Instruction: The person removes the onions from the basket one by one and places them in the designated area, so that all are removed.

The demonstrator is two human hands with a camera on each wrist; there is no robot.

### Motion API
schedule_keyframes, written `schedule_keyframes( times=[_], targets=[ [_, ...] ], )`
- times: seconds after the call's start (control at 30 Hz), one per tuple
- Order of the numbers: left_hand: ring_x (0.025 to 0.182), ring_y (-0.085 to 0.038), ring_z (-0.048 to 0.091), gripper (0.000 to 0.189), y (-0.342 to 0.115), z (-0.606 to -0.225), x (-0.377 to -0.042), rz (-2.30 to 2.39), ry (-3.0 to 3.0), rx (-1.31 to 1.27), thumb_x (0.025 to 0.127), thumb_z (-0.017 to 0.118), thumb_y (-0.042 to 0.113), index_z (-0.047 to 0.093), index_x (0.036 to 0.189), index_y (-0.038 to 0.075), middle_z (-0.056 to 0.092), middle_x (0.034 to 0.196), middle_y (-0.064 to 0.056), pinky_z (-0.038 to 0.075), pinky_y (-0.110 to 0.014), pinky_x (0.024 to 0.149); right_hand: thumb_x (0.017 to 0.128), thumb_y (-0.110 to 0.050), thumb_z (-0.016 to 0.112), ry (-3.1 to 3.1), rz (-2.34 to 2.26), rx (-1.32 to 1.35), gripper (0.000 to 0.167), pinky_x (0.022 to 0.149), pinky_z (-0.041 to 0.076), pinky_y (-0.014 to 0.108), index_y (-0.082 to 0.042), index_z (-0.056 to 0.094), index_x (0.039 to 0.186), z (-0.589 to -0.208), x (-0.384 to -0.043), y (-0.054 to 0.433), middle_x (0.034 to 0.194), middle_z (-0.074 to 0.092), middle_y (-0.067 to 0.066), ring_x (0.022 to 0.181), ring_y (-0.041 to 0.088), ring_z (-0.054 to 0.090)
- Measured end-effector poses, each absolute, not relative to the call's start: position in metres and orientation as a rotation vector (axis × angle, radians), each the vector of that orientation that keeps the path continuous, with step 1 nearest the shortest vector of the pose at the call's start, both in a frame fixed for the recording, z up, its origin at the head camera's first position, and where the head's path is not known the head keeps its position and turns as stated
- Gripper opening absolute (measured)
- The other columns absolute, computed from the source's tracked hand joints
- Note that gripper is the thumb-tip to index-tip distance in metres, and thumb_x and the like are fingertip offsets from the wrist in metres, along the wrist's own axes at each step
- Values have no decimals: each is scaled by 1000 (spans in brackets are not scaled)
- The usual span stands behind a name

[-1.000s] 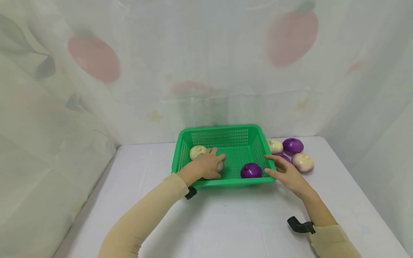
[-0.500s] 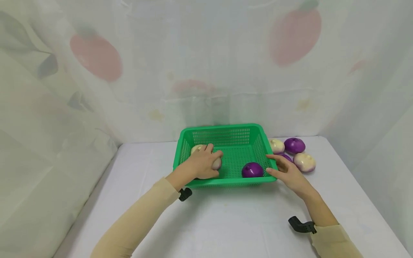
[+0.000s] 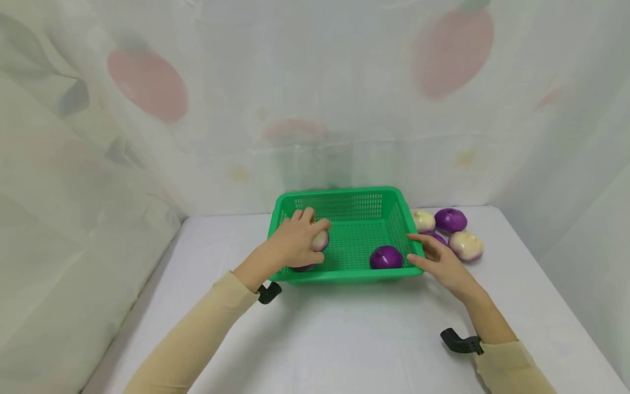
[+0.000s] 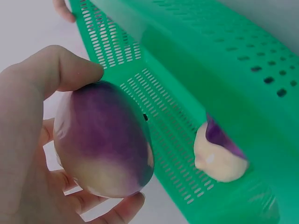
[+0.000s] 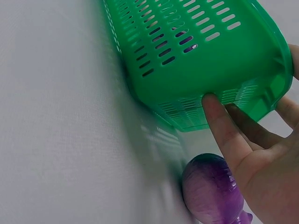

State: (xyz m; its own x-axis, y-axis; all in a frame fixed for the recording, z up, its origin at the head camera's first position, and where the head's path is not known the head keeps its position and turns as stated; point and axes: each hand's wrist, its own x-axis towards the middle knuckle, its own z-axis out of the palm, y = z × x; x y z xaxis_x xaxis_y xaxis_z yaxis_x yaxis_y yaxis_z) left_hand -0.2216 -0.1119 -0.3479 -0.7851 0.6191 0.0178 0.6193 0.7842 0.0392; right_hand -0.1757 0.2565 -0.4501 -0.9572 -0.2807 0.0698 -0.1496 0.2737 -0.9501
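Note:
My left hand (image 3: 291,241) grips a purple-and-cream turnip (image 4: 105,140) above the left end of the green basket (image 3: 349,272). In the left wrist view the thumb lies on its purple side and the fingers curl beneath. A cream turnip (image 4: 219,161) sits in the basket below, mostly hidden from the head view, and a purple patch (image 3: 303,268) shows under the hand. At the basket's front right lies a purple turnip (image 3: 386,258). My right hand (image 3: 443,268) holds the basket's right side, fingers and thumb about the rim and outer wall.
Right of the basket, several more turnips lie in a group on the white table (image 3: 344,339), among them a purple one (image 3: 450,220) and a cream one (image 3: 466,245). A printed curtain (image 3: 315,98) hangs right behind the basket.
My left hand has moved left and slightly up with the turnip, now covering the cream turnip at the basket's back left. The right hand stays at the basket's side.

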Motion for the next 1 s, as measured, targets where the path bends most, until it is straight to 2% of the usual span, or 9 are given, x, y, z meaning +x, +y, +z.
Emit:
schedule_keyframes(
  times=[0.47,0.6,0.77,1.0],
  targets=[
    [108,-34,47,57,-150,-324,-219,-89,-2947,-911,83,75,34,57,135,21,46,123,-13,46,-51,81,101,-24,66,2430,-1776,-393,58,115,18,55,-6,43,151,-450,-176,256,159,35,16,151,43,18],
    [107,-36,47,52,-163,-317,-220,-111,-2945,-869,82,73,31,57,130,21,46,121,-14,45,-52,81,101,-24,66,2421,-1785,-403,58,115,18,56,-6,43,151,-451,-177,255,159,35,15,151,43,17],
    [106,-36,47,47,-177,-314,-226,-131,-2951,-817,79,70,29,57,124,24,45,121,-14,44,-52,80,101,-24,66,2417,-1787,-402,58,115,18,56,-6,43,151,-451,-177,255,159,35,16,151,43,17],
    [111,-39,45,54,-197,-317,-239,-89,-2956,-742,78,71,31,57,128,22,44,124,-15,44,-56,82,101,-25,66,2425,-1775,-391,58,116,19,53,-6,43,151,-452,-175,256,159,35,16,151,42,18]
  ],
)
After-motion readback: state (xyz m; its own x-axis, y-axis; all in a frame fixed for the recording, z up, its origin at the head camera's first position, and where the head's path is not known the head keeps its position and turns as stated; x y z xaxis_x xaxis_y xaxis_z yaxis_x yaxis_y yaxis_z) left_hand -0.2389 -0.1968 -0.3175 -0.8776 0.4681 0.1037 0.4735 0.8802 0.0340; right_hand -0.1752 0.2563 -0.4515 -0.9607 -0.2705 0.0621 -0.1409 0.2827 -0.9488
